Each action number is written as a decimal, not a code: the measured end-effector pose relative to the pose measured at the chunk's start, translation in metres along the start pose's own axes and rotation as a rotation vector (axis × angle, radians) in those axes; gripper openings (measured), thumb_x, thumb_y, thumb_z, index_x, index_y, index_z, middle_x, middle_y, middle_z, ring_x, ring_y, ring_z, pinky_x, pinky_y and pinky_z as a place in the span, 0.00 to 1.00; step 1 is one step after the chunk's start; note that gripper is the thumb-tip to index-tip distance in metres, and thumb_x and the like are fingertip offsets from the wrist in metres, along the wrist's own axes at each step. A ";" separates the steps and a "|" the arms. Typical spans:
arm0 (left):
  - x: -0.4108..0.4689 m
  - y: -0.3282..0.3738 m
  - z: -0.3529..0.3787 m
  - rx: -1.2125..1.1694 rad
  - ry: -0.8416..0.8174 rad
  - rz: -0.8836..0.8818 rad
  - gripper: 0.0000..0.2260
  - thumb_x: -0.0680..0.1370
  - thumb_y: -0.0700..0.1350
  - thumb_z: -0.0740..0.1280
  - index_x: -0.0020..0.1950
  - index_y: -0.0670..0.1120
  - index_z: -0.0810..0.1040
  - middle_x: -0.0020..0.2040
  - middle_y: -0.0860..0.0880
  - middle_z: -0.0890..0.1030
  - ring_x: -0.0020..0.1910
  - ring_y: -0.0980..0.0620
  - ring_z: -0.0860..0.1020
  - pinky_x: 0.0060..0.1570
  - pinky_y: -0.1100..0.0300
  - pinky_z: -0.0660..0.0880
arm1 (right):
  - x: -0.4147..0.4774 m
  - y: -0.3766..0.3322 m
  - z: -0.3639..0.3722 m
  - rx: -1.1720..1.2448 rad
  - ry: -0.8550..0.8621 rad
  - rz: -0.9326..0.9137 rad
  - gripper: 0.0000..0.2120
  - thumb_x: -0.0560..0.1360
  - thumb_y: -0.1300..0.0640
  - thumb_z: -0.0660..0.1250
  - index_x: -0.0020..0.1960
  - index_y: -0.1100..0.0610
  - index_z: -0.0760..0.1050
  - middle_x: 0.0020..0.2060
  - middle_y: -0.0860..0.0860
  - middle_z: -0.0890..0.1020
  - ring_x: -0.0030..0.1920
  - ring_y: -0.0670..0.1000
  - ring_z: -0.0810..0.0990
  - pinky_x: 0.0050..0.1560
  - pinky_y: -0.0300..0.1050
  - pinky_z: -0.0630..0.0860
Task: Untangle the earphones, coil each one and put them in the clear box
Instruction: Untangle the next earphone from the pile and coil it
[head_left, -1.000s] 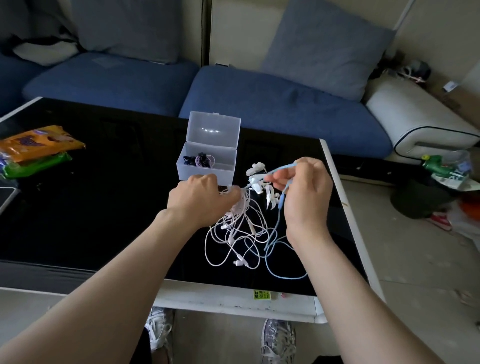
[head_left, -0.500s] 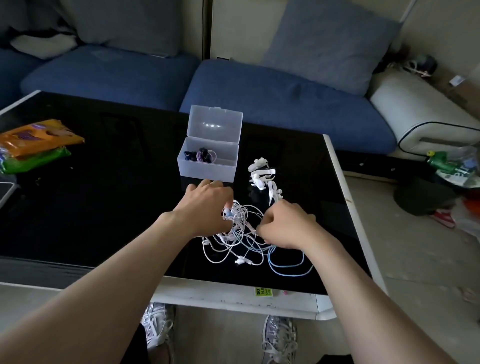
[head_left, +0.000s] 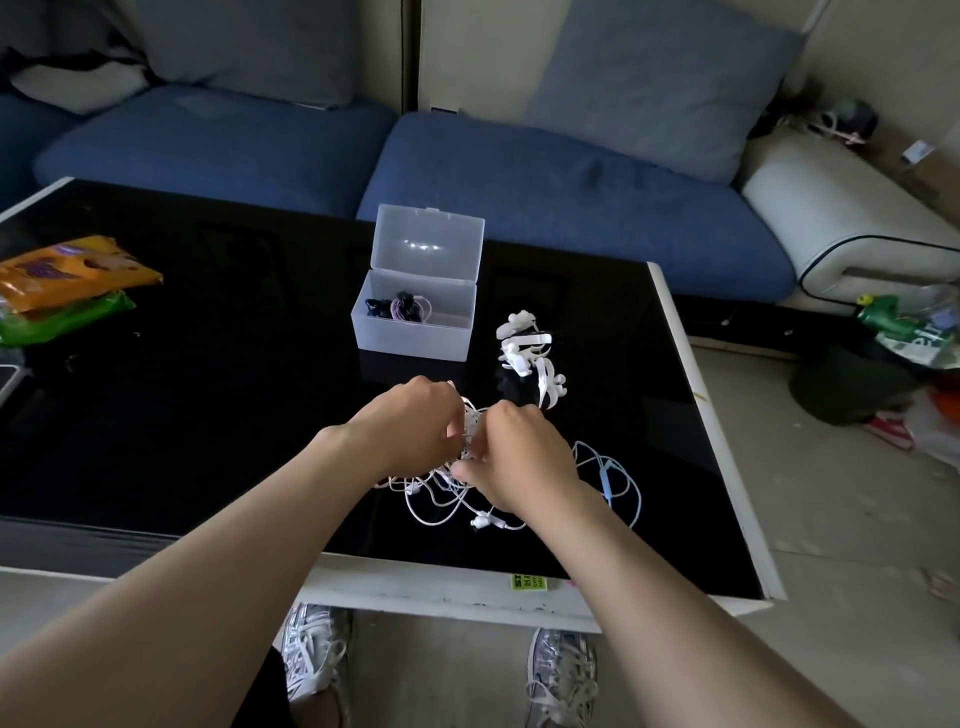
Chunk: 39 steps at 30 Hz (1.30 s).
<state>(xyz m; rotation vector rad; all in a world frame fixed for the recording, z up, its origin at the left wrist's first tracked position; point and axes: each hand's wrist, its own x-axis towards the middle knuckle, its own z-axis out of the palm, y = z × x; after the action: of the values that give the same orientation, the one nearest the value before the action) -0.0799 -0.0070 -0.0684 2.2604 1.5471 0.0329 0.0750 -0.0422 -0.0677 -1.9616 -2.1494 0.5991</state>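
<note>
The tangled earphones (head_left: 470, 428) lie near the black table's (head_left: 208, 415) front edge. The left hand (head_left: 410, 428) and right hand (head_left: 524, 460), fingers curled, both pinch the white knot. The clear box (head_left: 410, 340) stands open just behind, with a dark coil (head_left: 397, 307) inside.

No text was legible, yellow sticker (head_left: 529, 581) on white table edge (head_left: 415, 590) bore unreadable black print, orange packet (head_left: 72, 267) lettering blurred.

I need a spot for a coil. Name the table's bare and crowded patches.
Bare: the black stretch between the snack packets and the clear box. Crowded: in front of the box, where left hand and right hand hold the earphone tangle, beside the white pile and blue cable.
</note>
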 end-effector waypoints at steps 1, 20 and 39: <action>0.000 0.000 0.000 -0.012 -0.009 -0.003 0.06 0.79 0.51 0.68 0.48 0.51 0.84 0.49 0.51 0.82 0.46 0.47 0.84 0.47 0.47 0.83 | 0.001 0.001 0.000 -0.002 0.020 -0.006 0.14 0.71 0.49 0.79 0.37 0.51 0.75 0.36 0.50 0.80 0.40 0.56 0.82 0.38 0.46 0.77; -0.002 -0.004 -0.024 -0.388 0.214 -0.168 0.09 0.81 0.44 0.64 0.47 0.47 0.83 0.41 0.50 0.84 0.41 0.50 0.82 0.34 0.63 0.75 | 0.009 0.015 -0.029 0.289 0.169 -0.147 0.03 0.78 0.58 0.76 0.45 0.54 0.86 0.36 0.46 0.84 0.35 0.48 0.83 0.41 0.51 0.81; -0.003 0.000 -0.032 -1.068 0.060 -0.297 0.09 0.82 0.43 0.70 0.46 0.42 0.87 0.44 0.42 0.87 0.42 0.46 0.83 0.48 0.50 0.78 | 0.009 0.019 -0.031 0.447 0.276 -0.189 0.06 0.74 0.54 0.80 0.44 0.54 0.85 0.36 0.44 0.85 0.38 0.41 0.84 0.38 0.34 0.78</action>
<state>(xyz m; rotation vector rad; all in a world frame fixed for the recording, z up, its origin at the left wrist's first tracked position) -0.0882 0.0003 -0.0381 1.1931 1.3732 0.6710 0.1027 -0.0265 -0.0488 -1.4905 -1.8141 0.6612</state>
